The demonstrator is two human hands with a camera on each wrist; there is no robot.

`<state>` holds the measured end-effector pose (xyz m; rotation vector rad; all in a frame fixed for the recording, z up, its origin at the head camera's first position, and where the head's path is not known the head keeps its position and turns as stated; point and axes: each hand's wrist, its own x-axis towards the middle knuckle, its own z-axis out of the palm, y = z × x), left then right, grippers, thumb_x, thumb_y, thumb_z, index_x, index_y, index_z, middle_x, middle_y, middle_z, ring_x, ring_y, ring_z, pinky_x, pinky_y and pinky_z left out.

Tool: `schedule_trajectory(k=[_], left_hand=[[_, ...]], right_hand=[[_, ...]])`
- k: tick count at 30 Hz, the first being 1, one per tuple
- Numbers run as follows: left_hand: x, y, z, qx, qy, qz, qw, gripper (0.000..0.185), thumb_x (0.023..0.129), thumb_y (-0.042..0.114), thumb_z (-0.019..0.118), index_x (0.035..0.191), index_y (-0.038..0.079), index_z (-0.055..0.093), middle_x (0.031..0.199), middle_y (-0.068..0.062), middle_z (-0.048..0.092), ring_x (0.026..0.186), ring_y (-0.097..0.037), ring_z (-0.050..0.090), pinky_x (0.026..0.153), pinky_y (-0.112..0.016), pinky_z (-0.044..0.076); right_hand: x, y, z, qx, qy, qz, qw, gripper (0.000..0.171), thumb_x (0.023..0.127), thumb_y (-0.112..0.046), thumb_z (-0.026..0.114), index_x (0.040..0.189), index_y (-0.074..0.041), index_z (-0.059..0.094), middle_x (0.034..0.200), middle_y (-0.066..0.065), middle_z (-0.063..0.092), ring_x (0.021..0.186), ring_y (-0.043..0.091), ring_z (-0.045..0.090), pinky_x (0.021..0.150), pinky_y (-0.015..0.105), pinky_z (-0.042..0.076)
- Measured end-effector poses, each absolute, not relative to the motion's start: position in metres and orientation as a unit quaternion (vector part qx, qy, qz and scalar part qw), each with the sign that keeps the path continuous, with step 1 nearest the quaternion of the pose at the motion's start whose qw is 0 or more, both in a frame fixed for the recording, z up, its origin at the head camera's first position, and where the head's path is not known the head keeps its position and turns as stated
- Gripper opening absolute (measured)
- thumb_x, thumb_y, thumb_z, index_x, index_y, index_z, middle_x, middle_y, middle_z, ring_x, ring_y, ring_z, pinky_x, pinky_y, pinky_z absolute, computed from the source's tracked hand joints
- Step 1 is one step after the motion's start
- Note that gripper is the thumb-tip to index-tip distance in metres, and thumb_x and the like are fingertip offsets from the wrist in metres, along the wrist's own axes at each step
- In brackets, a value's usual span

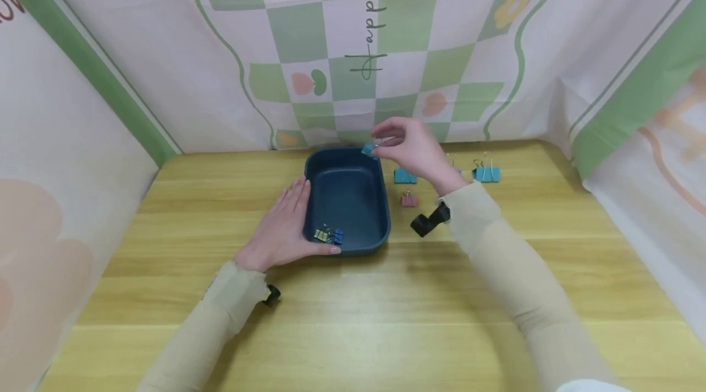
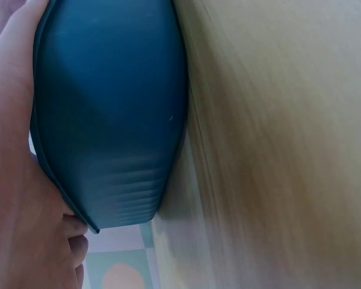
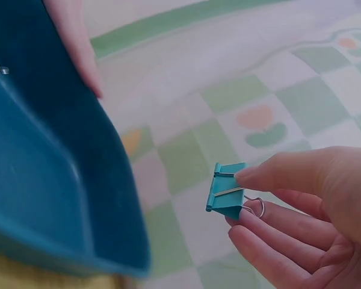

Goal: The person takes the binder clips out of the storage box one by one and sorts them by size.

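My right hand pinches a small teal binder clip between thumb and fingers, above the far right rim of a dark blue tray. In the right wrist view the clip's wire handles point toward the fingers. My left hand rests against the tray's near left corner, fingers straight along the left rim and thumb along the near rim. Inside the tray, by that thumb, lie a yellowish binder clip and a blue binder clip. The left wrist view shows the tray's outer wall beside the hand.
Right of the tray are a teal binder clip, a pink binder clip and a larger teal binder clip. Another clip is mostly hidden behind the right wrist. A patterned curtain hangs along the back edge of the wooden table.
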<state>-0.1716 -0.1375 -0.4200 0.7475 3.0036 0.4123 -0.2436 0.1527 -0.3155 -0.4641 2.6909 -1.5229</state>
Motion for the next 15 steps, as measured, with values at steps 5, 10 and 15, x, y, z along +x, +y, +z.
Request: schedule_trajectory(k=[5,10,15], left_hand=[[-0.171,-0.137,-0.421,0.240,0.963,0.126,0.011,0.146,0.066,0.101,0.045,0.162,0.000,0.002,0.169,-0.016,-0.002,0.154,-0.022,-0.006,0.123,-0.037,0.000],[-0.171,-0.137,-0.420,0.242,0.962,0.128,0.008,0.146,0.066,0.100,0.045,0.162,-0.001,0.004,0.169,-0.016,-0.002,0.154,-0.022,-0.006,0.123,-0.037,0.000],[-0.170,-0.137,-0.420,0.240,0.962,0.130,0.010,0.145,0.066,0.101,0.045,0.162,-0.001,0.003,0.169,-0.016,-0.002,0.154,-0.022,-0.006,0.123,-0.037,0.000]], right_hand=[[-0.243,0.181,-0.311,-0.130,0.871,-0.473,-0.013,0.035,0.092,-0.014,0.077,0.125,-0.009,0.069,0.126,0.007,0.068,0.107,0.022,0.068,0.092,0.041,0.054],[-0.240,0.207,-0.308,-0.101,0.875,-0.472,-0.031,0.039,0.090,-0.012,0.079,0.127,-0.006,0.068,0.126,0.010,0.069,0.106,0.023,0.069,0.091,0.037,0.055],[-0.234,0.231,-0.306,-0.060,0.883,-0.465,-0.028,0.044,0.089,-0.015,0.080,0.131,-0.009,0.067,0.127,0.008,0.069,0.107,0.021,0.068,0.094,0.037,0.054]])
